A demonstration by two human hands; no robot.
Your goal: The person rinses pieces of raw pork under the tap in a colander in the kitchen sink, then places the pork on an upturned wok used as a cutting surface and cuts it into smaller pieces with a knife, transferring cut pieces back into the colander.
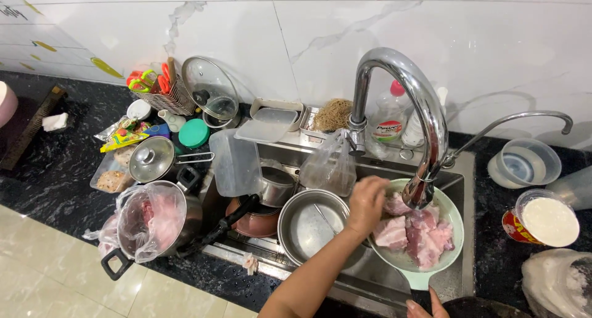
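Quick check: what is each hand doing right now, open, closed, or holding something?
Left hand: curled over the raw meat pieces in the pale green pan; whether it grips one cannot be told.
Right hand: only partly in view, at the pan's handle; grip unclear.

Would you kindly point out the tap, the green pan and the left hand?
tap (404,68), head view, top of its arch
green pan (456,216), head view, right rim
left hand (365,202), head view, back of hand

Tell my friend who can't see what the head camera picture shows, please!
A person's left hand reaches into a pale green pan of raw meat pieces under a chrome tap in a crowded kitchen sink. Their right hand holds the pan's handle; pots and lids sit nearby.
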